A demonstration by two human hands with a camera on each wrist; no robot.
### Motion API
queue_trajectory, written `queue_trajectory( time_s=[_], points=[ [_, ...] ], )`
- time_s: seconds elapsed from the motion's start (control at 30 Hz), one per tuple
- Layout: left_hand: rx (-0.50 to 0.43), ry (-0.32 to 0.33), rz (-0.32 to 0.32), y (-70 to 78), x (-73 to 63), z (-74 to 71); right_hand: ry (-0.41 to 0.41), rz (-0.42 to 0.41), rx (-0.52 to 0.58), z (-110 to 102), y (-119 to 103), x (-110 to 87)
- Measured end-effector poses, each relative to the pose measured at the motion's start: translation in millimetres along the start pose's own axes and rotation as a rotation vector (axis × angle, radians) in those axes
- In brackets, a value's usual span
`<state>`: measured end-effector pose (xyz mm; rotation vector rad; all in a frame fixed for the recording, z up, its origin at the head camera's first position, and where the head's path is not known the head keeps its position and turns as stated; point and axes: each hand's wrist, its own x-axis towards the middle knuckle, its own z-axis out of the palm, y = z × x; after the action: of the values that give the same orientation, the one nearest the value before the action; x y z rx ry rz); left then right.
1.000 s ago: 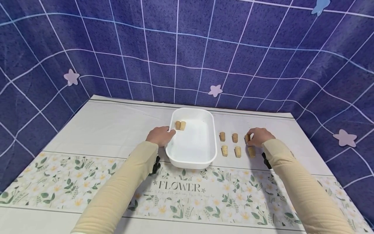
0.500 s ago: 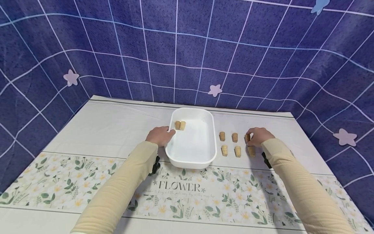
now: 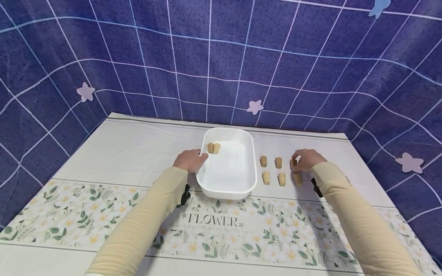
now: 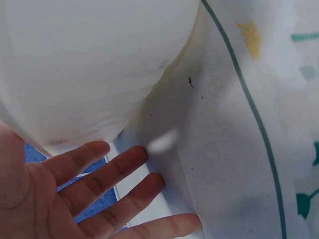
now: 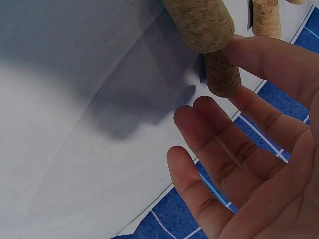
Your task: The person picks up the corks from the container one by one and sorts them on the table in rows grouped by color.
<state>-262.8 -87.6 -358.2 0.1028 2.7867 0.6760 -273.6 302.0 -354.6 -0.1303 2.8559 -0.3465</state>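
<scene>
A white rectangular tray (image 3: 228, 172) stands on the table with two corks (image 3: 213, 148) lying side by side near its upper left corner. My left hand (image 3: 190, 161) holds the tray's left wall, thumb over the rim. In the left wrist view the other fingers (image 4: 119, 172) spread outside, below the tray wall. At the right, my right hand (image 3: 307, 160) pinches a darker cork (image 5: 223, 74) between thumb and index finger; its base seems to be at the table. A paler cork (image 5: 202, 22) stands just in front of it.
Two darker corks (image 3: 278, 162) and two paler corks (image 3: 281, 179) stand in rows between the tray and my right hand. A floral strip (image 3: 214, 234) crosses the tablecloth in front. A blue gridded curtain (image 3: 228, 57) hangs behind the table.
Hardly anything differs. My right hand stays at the darker cork and my left hand stays at the tray; the view shifts very slightly.
</scene>
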Motion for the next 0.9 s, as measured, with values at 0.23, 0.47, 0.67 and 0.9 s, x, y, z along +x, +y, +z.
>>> queue_trajectory(
  time_s=[0.23,0.47,0.67,0.9],
  points=[
    [-0.008,0.000,0.007,0.9,-1.0,0.0,0.009,-0.024,-0.008,1.8,-1.4,0.5],
    [-0.009,0.012,0.012,0.6,-1.8,-0.1,0.014,-0.030,-0.014,0.9,-3.5,1.4],
    [-0.006,0.010,0.008,0.4,-1.7,-0.7,0.015,-0.035,-0.025,-0.5,-4.9,1.7],
    [-0.007,0.007,-0.003,0.2,-0.5,0.3,0.019,-0.045,-0.023,2.3,-1.6,4.4]
  ],
)
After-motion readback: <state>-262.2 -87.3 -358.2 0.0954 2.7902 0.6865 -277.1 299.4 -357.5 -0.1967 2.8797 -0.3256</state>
